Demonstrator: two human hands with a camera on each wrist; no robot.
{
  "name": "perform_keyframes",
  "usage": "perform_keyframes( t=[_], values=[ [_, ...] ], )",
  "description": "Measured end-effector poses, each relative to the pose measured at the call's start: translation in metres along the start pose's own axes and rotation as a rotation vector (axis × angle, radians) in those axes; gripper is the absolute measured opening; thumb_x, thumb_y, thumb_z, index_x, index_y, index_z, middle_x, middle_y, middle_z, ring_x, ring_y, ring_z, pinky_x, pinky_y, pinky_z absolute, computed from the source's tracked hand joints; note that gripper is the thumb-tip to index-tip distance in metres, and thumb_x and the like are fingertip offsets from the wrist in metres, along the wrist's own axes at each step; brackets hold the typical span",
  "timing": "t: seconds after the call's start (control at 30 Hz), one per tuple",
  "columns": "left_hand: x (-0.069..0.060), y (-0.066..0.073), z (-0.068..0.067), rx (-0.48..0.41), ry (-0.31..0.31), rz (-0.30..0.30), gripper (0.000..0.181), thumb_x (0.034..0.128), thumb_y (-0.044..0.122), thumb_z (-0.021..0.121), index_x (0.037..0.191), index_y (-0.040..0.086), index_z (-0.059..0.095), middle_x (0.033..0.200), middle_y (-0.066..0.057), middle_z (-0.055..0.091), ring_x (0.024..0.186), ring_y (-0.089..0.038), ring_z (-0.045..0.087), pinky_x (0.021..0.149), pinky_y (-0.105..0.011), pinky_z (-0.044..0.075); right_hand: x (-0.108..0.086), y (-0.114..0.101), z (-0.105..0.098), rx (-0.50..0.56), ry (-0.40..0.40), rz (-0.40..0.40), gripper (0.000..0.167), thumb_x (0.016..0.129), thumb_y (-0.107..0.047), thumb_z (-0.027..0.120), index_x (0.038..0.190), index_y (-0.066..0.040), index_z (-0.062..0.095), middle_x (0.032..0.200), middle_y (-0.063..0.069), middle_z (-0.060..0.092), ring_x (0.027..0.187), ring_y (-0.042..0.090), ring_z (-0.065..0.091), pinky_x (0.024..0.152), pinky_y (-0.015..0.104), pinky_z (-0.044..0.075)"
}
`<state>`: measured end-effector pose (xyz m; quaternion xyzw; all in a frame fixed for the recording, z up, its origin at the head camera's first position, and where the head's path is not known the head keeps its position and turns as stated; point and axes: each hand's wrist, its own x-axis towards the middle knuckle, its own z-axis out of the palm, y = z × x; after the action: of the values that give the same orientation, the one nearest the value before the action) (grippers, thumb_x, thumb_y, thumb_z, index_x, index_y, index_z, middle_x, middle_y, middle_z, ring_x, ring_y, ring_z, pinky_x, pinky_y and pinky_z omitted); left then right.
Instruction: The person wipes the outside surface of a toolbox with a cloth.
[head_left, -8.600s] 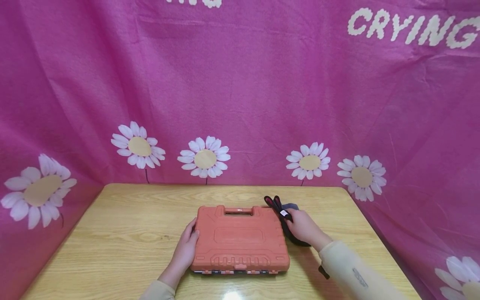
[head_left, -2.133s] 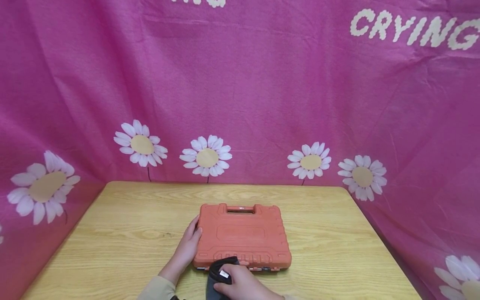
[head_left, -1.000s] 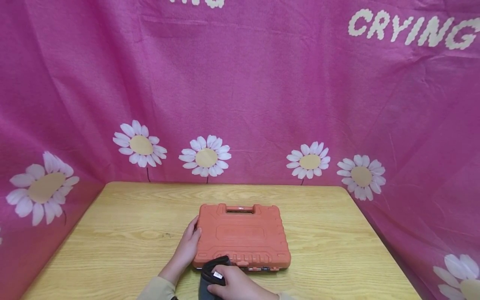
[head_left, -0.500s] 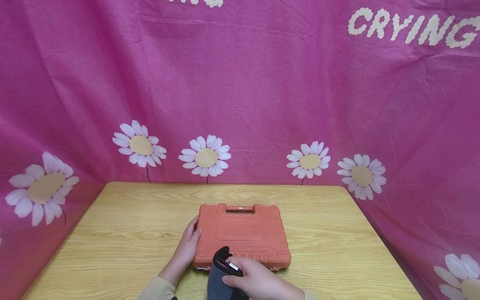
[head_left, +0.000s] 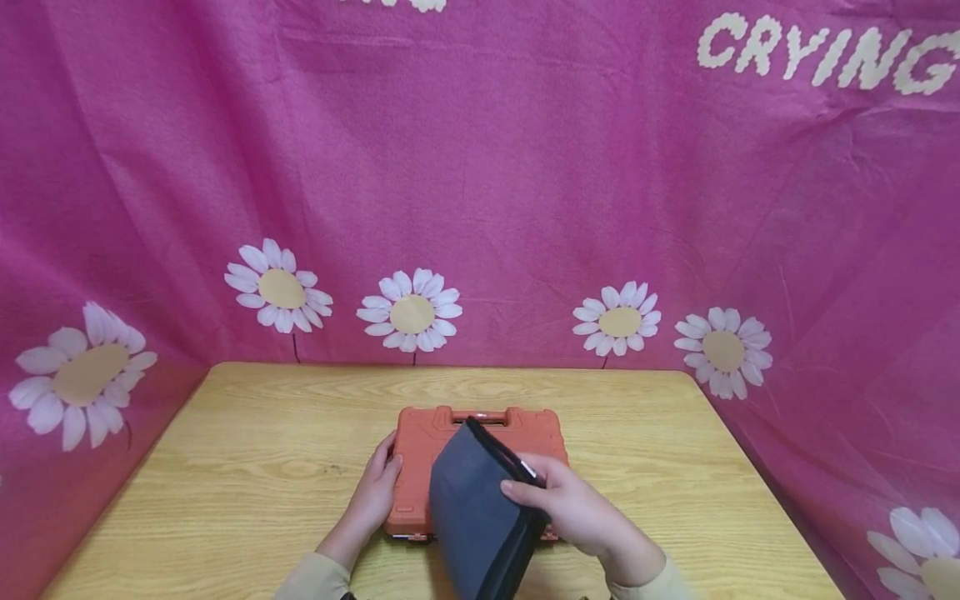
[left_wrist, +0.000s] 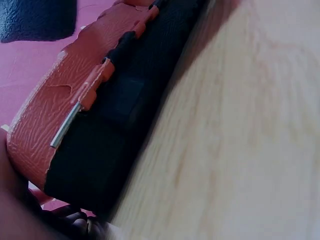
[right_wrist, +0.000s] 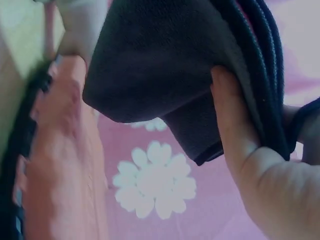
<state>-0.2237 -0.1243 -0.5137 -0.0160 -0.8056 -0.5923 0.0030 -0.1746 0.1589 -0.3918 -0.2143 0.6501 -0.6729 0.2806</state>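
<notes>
Your right hand point(head_left: 577, 508) grips the folded dark grey cloth point(head_left: 472, 500) by its black-edged border, thumb on the near face, fingers behind, next to a small white tag point(head_left: 528, 469). You've got the cloth raised in front of the orange plastic carrying case point(head_left: 412, 475), so in the head view it blocks the middle of the lid and part of the front edge; can't tell if it touches. One cloth corner points up toward the handle point(head_left: 480, 414), the lower end runs out of frame. Your left hand point(head_left: 371, 496) rests on the case's left side; its fingers are partly hidden, so can't tell whether they curl round it. Case lies flat on the wood-grain table point(head_left: 285, 467), lid shut, handle at the far side. Left wrist view: orange top half over a black lower half point(left_wrist: 90, 165), silver pin point(left_wrist: 65, 125) showing at the orange hinge knuckles. You've got beige sleeves point(head_left: 652, 583) on both arms. Behind the table hangs a magenta fabric backdrop point(head_left: 517, 167) with white daisies point(head_left: 411, 315) and white "CRYING" lettering point(head_left: 825, 54) upper right. Right wrist view's a bit soft, but the cloth's stitched edging is readable.
</notes>
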Motion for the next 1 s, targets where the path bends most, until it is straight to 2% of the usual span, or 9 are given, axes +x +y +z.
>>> perform_keyframes(
  t=[0.17, 0.27, 0.53, 0.7, 0.9, 1.0],
  values=[
    [0.000, 0.001, 0.001, -0.008, -0.002, 0.001, 0.053, 0.1121, 0.015, 0.032, 0.161, -0.004, 0.023, 0.164, -0.032, 0.025, 0.154, -0.049, 0.020, 0.125, -0.064, 0.018, -0.005, -0.004, -0.025, 0.074, 0.058, -0.068, 0.021, 0.108, -0.012, 0.052, 0.125, -0.006, 0.062, 0.106, -0.002, 0.079, 0.094, 0.012, 0.077, 0.083, 0.032, 0.063],
    [0.000, 0.001, 0.002, -0.017, -0.002, -0.017, 0.053, 0.1121, 0.015, 0.032, 0.161, -0.003, 0.022, 0.165, -0.031, 0.024, 0.155, -0.049, 0.018, 0.125, -0.064, 0.016, -0.007, -0.005, -0.040, 0.109, 0.125, -0.102, 0.020, 0.109, -0.013, 0.049, 0.120, -0.013, 0.065, 0.105, -0.003, 0.079, 0.095, 0.010, 0.077, 0.085, 0.030, 0.063],
    [-0.001, 0.002, 0.002, -0.016, -0.001, -0.020, 0.054, 0.1121, 0.016, 0.032, 0.161, -0.003, 0.021, 0.165, -0.031, 0.024, 0.154, -0.049, 0.018, 0.125, -0.065, 0.016, -0.013, -0.003, -0.075, 0.163, 0.363, -0.183, 0.024, 0.110, -0.012, 0.045, 0.114, -0.022, 0.067, 0.102, -0.006, 0.077, 0.092, 0.006, 0.075, 0.085, 0.025, 0.062],
    [-0.001, 0.002, 0.002, -0.017, -0.003, -0.019, 0.054, 0.1122, 0.016, 0.032, 0.161, -0.003, 0.021, 0.165, -0.031, 0.023, 0.155, -0.049, 0.017, 0.125, -0.064, 0.015, -0.016, 0.002, -0.100, 0.225, 0.468, -0.200, 0.028, 0.111, -0.014, 0.043, 0.112, -0.025, 0.069, 0.102, -0.007, 0.076, 0.092, 0.006, 0.074, 0.085, 0.024, 0.061],
    [-0.001, 0.002, 0.002, -0.030, 0.004, 0.029, 0.054, 0.1116, 0.014, 0.033, 0.159, -0.008, 0.021, 0.163, -0.034, 0.025, 0.153, -0.052, 0.019, 0.124, -0.066, 0.019, -0.019, 0.011, -0.127, 0.416, 0.563, -0.196, 0.030, 0.110, -0.012, 0.043, 0.106, -0.021, 0.071, 0.100, -0.008, 0.075, 0.091, 0.004, 0.073, 0.083, 0.021, 0.061],
    [-0.002, 0.002, 0.003, -0.028, 0.013, 0.031, 0.054, 0.1112, 0.014, 0.033, 0.159, -0.009, 0.022, 0.162, -0.035, 0.026, 0.152, -0.053, 0.020, 0.123, -0.067, 0.020, -0.021, 0.017, -0.137, 0.513, 0.585, -0.199, 0.030, 0.110, -0.011, 0.043, 0.105, -0.019, 0.071, 0.102, -0.007, 0.075, 0.093, 0.004, 0.073, 0.084, 0.021, 0.061]
  ],
)
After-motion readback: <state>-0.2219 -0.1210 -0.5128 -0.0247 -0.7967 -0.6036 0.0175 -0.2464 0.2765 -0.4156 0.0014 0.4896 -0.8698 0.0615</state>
